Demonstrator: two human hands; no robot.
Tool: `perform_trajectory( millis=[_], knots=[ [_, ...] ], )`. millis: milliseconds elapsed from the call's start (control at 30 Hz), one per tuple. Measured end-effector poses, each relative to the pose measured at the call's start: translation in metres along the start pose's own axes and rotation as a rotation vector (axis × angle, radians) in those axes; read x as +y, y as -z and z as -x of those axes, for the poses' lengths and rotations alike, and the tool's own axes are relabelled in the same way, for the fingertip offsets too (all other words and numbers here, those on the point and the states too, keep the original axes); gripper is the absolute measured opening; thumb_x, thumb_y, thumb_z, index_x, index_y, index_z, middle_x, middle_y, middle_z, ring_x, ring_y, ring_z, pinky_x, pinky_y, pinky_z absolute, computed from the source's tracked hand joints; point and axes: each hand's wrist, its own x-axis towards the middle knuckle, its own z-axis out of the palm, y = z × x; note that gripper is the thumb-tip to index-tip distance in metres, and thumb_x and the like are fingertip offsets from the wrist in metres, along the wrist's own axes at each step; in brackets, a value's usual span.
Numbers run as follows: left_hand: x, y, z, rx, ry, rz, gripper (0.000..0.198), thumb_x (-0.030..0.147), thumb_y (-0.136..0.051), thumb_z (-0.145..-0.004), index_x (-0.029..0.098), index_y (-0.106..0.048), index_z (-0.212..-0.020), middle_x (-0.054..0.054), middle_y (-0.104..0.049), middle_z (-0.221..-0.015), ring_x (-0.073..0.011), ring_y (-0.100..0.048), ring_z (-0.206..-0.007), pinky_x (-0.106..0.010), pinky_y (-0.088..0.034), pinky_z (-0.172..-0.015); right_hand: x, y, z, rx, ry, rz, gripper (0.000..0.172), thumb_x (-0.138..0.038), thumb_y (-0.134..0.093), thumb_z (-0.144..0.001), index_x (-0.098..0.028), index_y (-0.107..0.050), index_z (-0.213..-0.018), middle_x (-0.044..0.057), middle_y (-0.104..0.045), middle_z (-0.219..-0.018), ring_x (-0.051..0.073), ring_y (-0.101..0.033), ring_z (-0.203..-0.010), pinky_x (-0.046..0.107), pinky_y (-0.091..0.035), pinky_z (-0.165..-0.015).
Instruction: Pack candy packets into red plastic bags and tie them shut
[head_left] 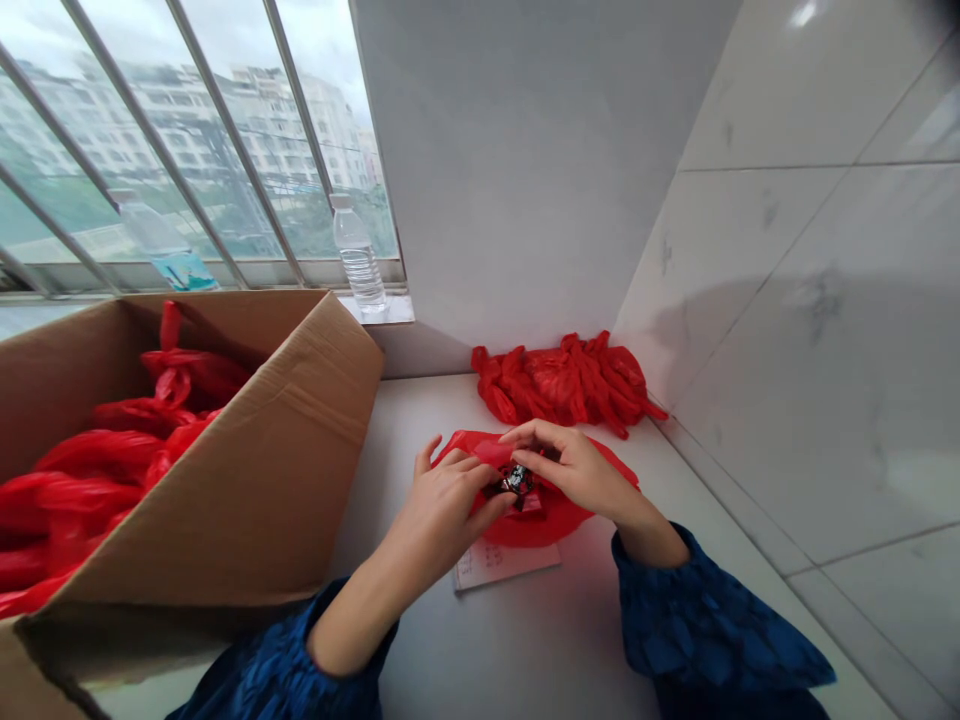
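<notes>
A red plastic bag (577,515) lies spread out on the white surface, partly over a flat white pad or box (506,568) with faint marks. On the bag sits a small shiny black-and-silver wrapped item (517,479), with a reddish packet (530,502) beside it. My left hand (452,497) pinches at the wrapped item from the left, thumb and forefinger bent round it. From the right, my right hand (574,467) curls over the bag, fingertips at the item's upper edge. Its thumb is hidden, and what exactly it grips is hard to make out.
A cardboard box (300,450) full of knotted red bags (90,470) stands at the left. Behind my hands lies a heap of crumpled red bags (562,380). Two plastic bottles, one clear (358,255) and one blue-labelled (169,245), stand by the barred window. A tiled wall (810,330) bounds the right.
</notes>
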Motion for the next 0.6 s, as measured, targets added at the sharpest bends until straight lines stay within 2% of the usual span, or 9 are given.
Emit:
perform_trajectory(
  millis=[133,200,300,367,467,533,600],
  knots=[
    [-0.003,0.005,0.001,0.037,0.012,0.138,0.016,0.034,-0.058,-0.096,0.022,-0.063,-0.086,0.001,-0.072,-0.093,-0.0205,-0.064,-0.100,-0.057,-0.020,-0.116,-0.005,-0.002,0.001,0.085,-0.063,-0.076,0.029,-0.042,-0.049,-0.102,-0.022,-0.067,-0.114,0.002,-0.071,-0.102,0.018,-0.067,-0.095,0.028,-0.055,-0.082],
    [-0.003,0.006,0.001,0.048,0.016,0.174,0.017,0.034,-0.057,-0.097,0.022,-0.063,-0.086,0.002,-0.072,-0.090,-0.0196,-0.064,-0.099,-0.056,-0.018,-0.117,-0.007,-0.002,0.003,0.033,-0.102,-0.136,0.037,-0.048,-0.042,-0.103,-0.021,-0.067,-0.106,0.002,-0.070,-0.097,0.017,-0.067,-0.088,0.027,-0.055,-0.077],
    [-0.004,0.006,0.001,0.071,0.004,0.164,0.017,0.035,-0.058,-0.096,0.022,-0.063,-0.086,0.003,-0.071,-0.087,-0.0182,-0.065,-0.097,-0.055,-0.017,-0.118,-0.011,-0.003,0.006,-0.034,-0.125,-0.119,0.034,-0.052,-0.053,-0.098,-0.021,-0.067,-0.097,0.001,-0.069,-0.090,0.018,-0.066,-0.083,0.027,-0.054,-0.074],
    [-0.004,0.005,0.001,0.104,-0.013,0.117,0.015,0.034,-0.060,-0.096,0.022,-0.063,-0.087,0.004,-0.071,-0.087,-0.0169,-0.065,-0.096,-0.053,-0.017,-0.118,-0.014,-0.003,0.006,-0.026,-0.109,-0.036,0.027,-0.048,-0.063,-0.093,-0.022,-0.067,-0.096,0.000,-0.069,-0.090,0.019,-0.066,-0.084,0.026,-0.053,-0.074],
    [-0.004,0.004,0.001,0.096,-0.028,0.007,0.018,0.034,-0.060,-0.096,0.021,-0.064,-0.084,0.004,-0.071,-0.083,-0.0167,-0.065,-0.094,-0.054,-0.017,-0.118,-0.016,0.000,0.007,-0.047,-0.056,0.100,0.020,-0.041,-0.063,-0.094,-0.022,-0.069,-0.096,0.000,-0.070,-0.091,0.018,-0.065,-0.083,0.026,-0.050,-0.073],
    [-0.003,0.003,0.002,0.047,-0.014,-0.076,0.022,0.037,-0.060,-0.096,0.021,-0.066,-0.084,0.002,-0.071,-0.082,-0.0186,-0.066,-0.095,-0.056,-0.017,-0.118,-0.011,0.004,0.009,-0.080,-0.049,0.280,0.015,-0.035,-0.063,-0.095,-0.022,-0.069,-0.091,-0.001,-0.071,-0.086,0.017,-0.065,-0.078,0.026,-0.047,-0.069],
    [-0.002,0.004,0.003,0.004,0.004,-0.140,0.021,0.041,-0.061,-0.096,0.022,-0.069,-0.094,0.000,-0.073,-0.088,-0.0215,-0.066,-0.100,-0.060,-0.016,-0.118,-0.001,0.006,0.010,-0.110,-0.123,0.554,0.010,-0.028,-0.065,-0.092,-0.022,-0.070,-0.084,0.000,-0.073,-0.083,0.019,-0.066,-0.077,0.027,-0.045,-0.067]
  ],
)
